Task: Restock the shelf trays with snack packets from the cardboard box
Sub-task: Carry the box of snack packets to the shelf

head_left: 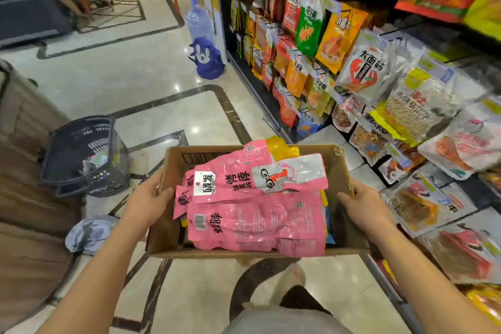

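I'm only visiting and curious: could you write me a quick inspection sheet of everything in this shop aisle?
Surface: glossy pale floor with dark inlay lines.
Job's things: open cardboard box, held above the floor, piled with pink snack packets; a yellow packet at its far end; shelf trays at the right already hold packets.
Clutter: dark basket on the floor at left; grey cloth bundle near it; purple bag by the shelf end.
Hands: left hand grips the box's left wall, right hand its right wall.
Cables: nothing seen.
Surroundings: hanging packets on the shelving at right.
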`<control>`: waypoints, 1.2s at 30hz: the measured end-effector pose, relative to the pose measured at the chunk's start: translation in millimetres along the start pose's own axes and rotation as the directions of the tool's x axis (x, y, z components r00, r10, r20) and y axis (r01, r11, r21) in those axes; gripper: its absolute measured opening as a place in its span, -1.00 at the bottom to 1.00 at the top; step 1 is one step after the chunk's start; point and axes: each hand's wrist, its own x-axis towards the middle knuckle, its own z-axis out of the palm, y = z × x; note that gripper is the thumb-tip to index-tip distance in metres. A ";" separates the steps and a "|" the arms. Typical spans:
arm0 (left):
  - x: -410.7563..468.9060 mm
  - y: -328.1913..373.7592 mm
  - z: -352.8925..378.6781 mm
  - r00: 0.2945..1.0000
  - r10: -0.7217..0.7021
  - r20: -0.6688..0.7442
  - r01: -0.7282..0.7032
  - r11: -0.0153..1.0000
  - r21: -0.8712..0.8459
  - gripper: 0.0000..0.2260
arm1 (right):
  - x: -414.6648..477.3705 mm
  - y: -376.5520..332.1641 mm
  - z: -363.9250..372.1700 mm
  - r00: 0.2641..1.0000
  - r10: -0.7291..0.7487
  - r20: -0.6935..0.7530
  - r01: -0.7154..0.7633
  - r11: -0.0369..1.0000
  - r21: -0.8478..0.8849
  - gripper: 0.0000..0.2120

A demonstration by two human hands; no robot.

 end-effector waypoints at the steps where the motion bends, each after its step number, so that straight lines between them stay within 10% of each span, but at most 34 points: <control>1: 15.6 8.1 2.8 1.000 0.024 0.002 -0.024 1.000 0.020 -0.64 | 11.8 -2.1 0.8 1.000 0.005 -0.009 -0.005 1.000 0.010 -0.78; 22: 301.2 180.2 100.5 0.988 0.060 0.140 -0.075 0.992 0.101 -0.61 | 276.6 -8.1 -14.5 0.978 0.190 -0.086 -0.180 0.978 0.108 -0.74; 36: 609.9 202.5 205.8 0.887 0.245 0.392 -0.350 0.910 0.223 -0.53 | 441.2 -15.2 108.8 0.840 0.479 -0.256 -0.439 0.876 0.199 -0.76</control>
